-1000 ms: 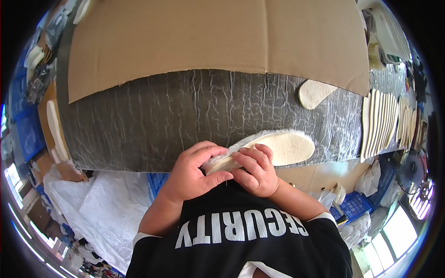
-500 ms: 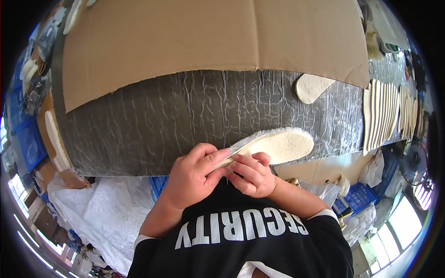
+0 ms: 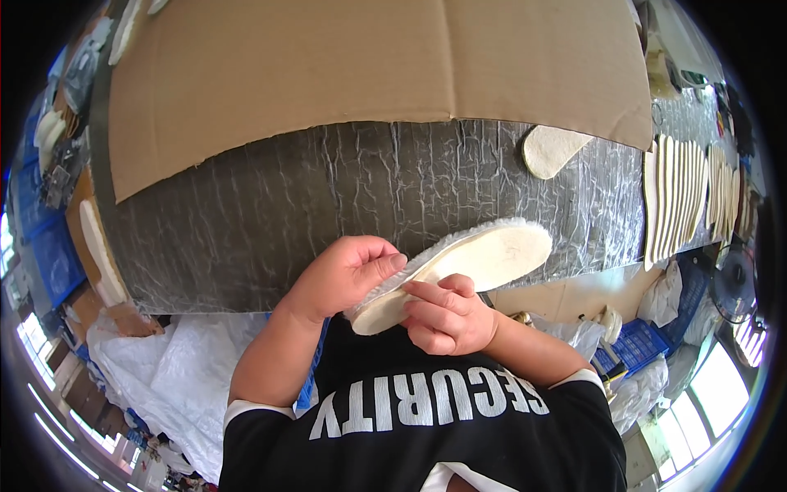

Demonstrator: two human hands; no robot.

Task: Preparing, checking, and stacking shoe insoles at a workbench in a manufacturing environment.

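A cream insole (image 3: 500,254) with a white fleecy edge lies slantwise between my hands, smooth face up, its heel or toe end over the table's front edge. My left hand (image 3: 352,271) is closed on the fleecy far edge, thumb on top and fingers curled. Across the near edge, at the narrow middle, my right hand (image 3: 449,318) pinches the insole with bent fingers. The fleece side looks partly parted from the smooth layer near my left thumb. Some fingertips are hidden beneath it.
Brown cardboard (image 3: 328,66) covers the far side of the dark, plastic-wrapped table (image 3: 238,238). Another cream insole (image 3: 553,152) pokes out from under it. Several insoles (image 3: 674,201) stand in a row at the right. White plastic sheeting (image 3: 164,377) hangs at the lower left.
My left hand has shifted away from my right hand along the fleecy edge, uncovering the insole's near end. The right hand has stayed nearly in place, slightly lower.
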